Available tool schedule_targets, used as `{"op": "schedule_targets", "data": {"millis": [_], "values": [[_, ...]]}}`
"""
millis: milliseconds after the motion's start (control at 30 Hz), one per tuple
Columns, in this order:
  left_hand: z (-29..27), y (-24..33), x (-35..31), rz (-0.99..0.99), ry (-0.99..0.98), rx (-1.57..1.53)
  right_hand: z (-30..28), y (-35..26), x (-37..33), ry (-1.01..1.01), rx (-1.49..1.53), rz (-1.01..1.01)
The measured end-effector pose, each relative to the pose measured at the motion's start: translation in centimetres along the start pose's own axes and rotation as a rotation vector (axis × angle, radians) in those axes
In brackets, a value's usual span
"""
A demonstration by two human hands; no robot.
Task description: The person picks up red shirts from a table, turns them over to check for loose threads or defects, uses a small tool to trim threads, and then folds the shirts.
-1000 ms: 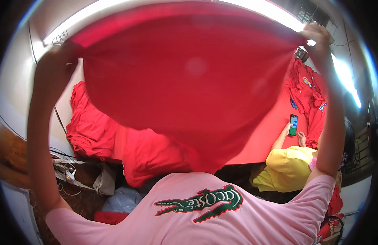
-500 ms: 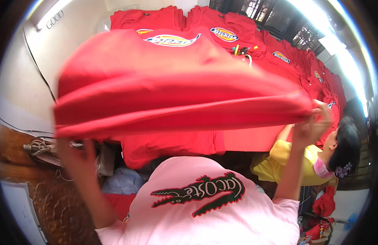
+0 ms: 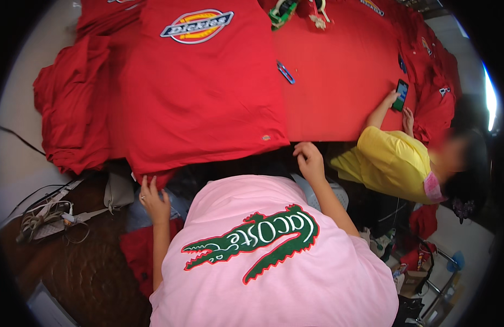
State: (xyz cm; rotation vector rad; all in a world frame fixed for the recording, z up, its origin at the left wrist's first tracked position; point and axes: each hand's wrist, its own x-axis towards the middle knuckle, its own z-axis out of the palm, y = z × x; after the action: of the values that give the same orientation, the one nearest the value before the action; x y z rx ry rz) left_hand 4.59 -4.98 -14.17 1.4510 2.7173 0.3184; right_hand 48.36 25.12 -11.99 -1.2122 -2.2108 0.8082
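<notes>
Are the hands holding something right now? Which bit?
The left hand pinches the red shirt at its near hem corner, hanging off the table. The right hand sits at the near hem's other end; whether it grips cannot be told.

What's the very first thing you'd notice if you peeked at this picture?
The big red cotton T-shirt with an oval badge print fills the table's near left, its hem hanging over the edge. The left hand touches its lower left corner and the right hand sits at the table edge by its lower right corner. At the right, a person in a yellow top taps a phone.
</notes>
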Motion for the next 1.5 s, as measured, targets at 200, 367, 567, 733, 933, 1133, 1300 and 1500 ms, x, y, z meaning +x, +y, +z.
{"op": "schedule_targets", "data": {"millis": [200, 367, 567, 733, 933, 1133, 1300, 1500], "values": [[-1.2, -0.1, 4.9, -0.069, 0.261, -0.276, 1.0, -1.0, 2.9, 0.017, 0.226, 0.297], [-1.3, -1.3, 8.6, -0.009, 0.136, -0.348, 0.0, -1.7, 5.8, -0.283, -0.055, -0.041], [-1.0, -3.9, 8.6, -0.240, 0.004, -0.595, 0.4, -2.3, 3.1, -0.002, 0.132, 0.260], [-0.4, -5.2, 8.5, -0.175, 0.014, -0.764, 1.7, -2.5, 1.3, 0.051, 0.046, 0.427], [-0.7, -6.1, 8.6, -0.371, -0.059, -1.133, 1.9, -2.2, 2.6, -0.013, 0.217, 0.293], [2.1, -7.7, 8.3, -0.345, 0.108, -1.150, 2.6, -1.3, 2.6, 0.206, 0.224, 0.333], [4.5, -9.6, 7.3, -0.445, 0.094, -1.163, 2.5, -0.5, 1.4, 0.183, 0.279, 0.571], [4.6, -9.6, 6.3, -0.674, 0.085, -1.432, 0.9, -1.0, 1.9, 0.043, 0.140, 0.242]]}}
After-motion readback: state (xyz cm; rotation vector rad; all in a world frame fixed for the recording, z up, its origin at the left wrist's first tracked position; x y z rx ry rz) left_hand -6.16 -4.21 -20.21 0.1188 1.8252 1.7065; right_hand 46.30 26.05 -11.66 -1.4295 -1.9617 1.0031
